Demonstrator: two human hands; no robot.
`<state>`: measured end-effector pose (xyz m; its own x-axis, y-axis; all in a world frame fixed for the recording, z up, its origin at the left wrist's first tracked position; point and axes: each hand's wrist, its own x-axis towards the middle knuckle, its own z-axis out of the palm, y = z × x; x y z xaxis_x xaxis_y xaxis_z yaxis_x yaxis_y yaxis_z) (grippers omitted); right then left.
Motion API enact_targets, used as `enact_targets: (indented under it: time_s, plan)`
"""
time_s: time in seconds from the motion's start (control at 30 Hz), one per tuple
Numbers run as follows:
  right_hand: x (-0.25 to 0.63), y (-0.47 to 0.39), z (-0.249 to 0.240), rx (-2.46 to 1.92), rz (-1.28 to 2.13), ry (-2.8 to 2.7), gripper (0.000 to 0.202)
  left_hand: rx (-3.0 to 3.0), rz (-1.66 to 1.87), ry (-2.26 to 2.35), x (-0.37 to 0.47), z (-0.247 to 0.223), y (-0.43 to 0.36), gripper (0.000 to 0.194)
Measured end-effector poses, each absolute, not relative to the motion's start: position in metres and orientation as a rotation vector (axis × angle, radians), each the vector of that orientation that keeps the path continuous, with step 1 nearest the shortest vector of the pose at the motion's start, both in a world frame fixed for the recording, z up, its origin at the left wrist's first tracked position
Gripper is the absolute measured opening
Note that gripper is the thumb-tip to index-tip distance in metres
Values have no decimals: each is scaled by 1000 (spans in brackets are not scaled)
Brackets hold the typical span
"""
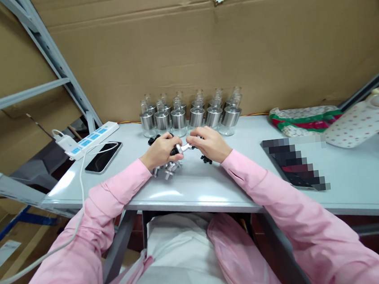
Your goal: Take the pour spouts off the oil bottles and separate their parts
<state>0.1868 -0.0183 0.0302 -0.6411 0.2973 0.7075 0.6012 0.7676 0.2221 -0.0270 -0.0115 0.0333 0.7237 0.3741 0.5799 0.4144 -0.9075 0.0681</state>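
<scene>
My left hand (162, 150) is closed around a silver and black metal spout piece (180, 149), whose narrow end points right. The fingertips of my right hand (210, 143) are pinched together at that narrow end; what they grip is too small to make out. Several silver parts (168, 170) lie on the table just below my left hand. Small black pieces (206, 159) are beside and under my right hand. More black parts (153, 139) show behind my left hand. Beyond both hands stand several glass bottles with metal sleeves (178, 118), upright in rows.
On the left of the white table (194, 191) are a phone (103, 158) and a power strip (92, 139) with a white cable crossing my left sleeve. A dark, pixelated flat object (293, 165) and patterned bags (305, 118) lie on the right. Cardboard (220, 48) stands behind.
</scene>
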Motion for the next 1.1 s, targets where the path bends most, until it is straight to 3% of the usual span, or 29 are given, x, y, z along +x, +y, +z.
enact_targets:
  time_s: [0.3,0.63,1.1]
  plan:
    - [190,-18,34,-758,-472,-2333,30,-2799,-908,-734,-27,38,-12,61]
    - [190,-16,33,-718,-398,-2375,35,-2716,-858,-674,-25,38,-9,23]
    - [193,-19,39,-738,-325,-2418,37,-2670,-818,-724,-22,40,-10,31]
